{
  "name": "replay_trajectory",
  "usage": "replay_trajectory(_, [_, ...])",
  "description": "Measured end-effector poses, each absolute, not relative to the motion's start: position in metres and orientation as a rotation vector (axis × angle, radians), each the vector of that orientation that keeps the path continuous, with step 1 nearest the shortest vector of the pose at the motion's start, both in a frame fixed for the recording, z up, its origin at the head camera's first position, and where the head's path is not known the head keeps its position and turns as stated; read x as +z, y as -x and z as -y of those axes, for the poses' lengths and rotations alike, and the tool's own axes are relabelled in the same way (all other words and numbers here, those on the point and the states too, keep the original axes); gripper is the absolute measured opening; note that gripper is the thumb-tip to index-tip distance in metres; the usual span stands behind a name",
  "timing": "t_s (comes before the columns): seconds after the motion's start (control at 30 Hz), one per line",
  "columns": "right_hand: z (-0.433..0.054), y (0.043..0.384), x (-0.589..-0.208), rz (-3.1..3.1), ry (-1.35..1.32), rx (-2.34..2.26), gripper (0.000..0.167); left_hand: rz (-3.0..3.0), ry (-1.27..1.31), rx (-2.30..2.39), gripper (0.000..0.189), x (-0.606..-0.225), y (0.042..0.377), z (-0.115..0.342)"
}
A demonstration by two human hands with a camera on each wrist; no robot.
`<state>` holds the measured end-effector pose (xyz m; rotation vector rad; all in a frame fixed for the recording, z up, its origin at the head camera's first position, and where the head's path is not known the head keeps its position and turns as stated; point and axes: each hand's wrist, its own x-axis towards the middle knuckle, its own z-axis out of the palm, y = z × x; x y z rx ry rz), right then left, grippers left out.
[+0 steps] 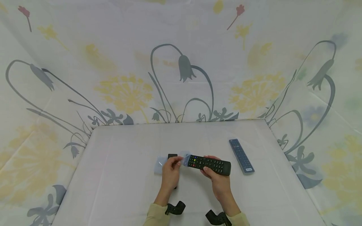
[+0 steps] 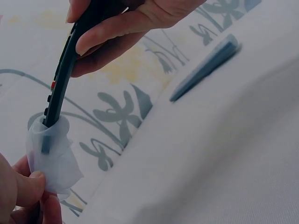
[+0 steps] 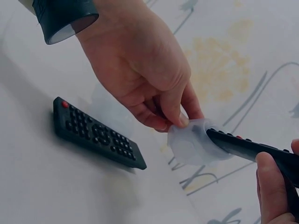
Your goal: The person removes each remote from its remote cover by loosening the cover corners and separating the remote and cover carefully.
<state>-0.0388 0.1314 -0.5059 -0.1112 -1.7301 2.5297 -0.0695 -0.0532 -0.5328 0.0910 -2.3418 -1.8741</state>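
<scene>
Remote (image 1: 210,165) is held above the desk (image 1: 121,175), buttons up, its left end inside the mouth of a cloudy bag (image 3: 184,144). The right hand (image 1: 217,180) has its grip clamped on the remote's body, thumb along one edge. The left hand (image 1: 170,172) has its grip pinched on the bag's other end.

Below the left hand, a second remote (image 3: 100,135) lies on the desk, buttons up, a red button near one end. In the head view that hand stands in the way and hides most of it. A flat bag (image 1: 159,165) lies just beside it. Right of the right hand and apart from it, a blue remote (image 1: 241,157) lies slantwise, a pale label at its near end. Black cameras (image 1: 176,208) sit on both wrists. Flowered cloth (image 1: 124,53) hangs behind the desk.
</scene>
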Motion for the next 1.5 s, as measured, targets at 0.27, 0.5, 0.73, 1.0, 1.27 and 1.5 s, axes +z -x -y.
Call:
replay_trajectory(0.27, [-0.1306, 0.0385, -0.5061, 1.743, 0.113, 2.524, 0.051, 2.31, -0.114, -1.897, 0.024, -0.5324, 0.0698, 0.0541])
replay_trajectory(0.5, [-0.1297, 0.0377, -0.5062, 1.742, 0.105, 2.525, 0.052, 2.276, -0.118, -1.909, 0.024, -0.5326, 0.0713, 0.0552])
replay_trajectory(0.73, [-0.1291, 0.0372, -0.5057, 1.761, 0.082, 2.514, 0.051, 2.286, -0.144, -1.901, 0.023, -0.5328, 0.0724, 0.0565])
replay_trajectory(1.0, [-0.1282, 0.0382, -0.505, 1.783, 0.111, 2.52, 0.051, 2.298, -0.185, -1.907, 0.024, -0.5306, 0.0733, 0.058])
replay_trajectory(1.27, [-0.1286, 0.038, -0.5045, 1.781, 0.092, 2.517, 0.051, 2.296, -0.192, -1.895, 0.023, -0.5308, 0.0749, 0.0592])
replay_trajectory(1.5, [-0.1283, 0.0378, -0.5044, 1.787, 0.089, 2.51, 0.05, 2.288, -0.2, -1.874, 0.023, -0.5314, 0.0745, 0.0591])
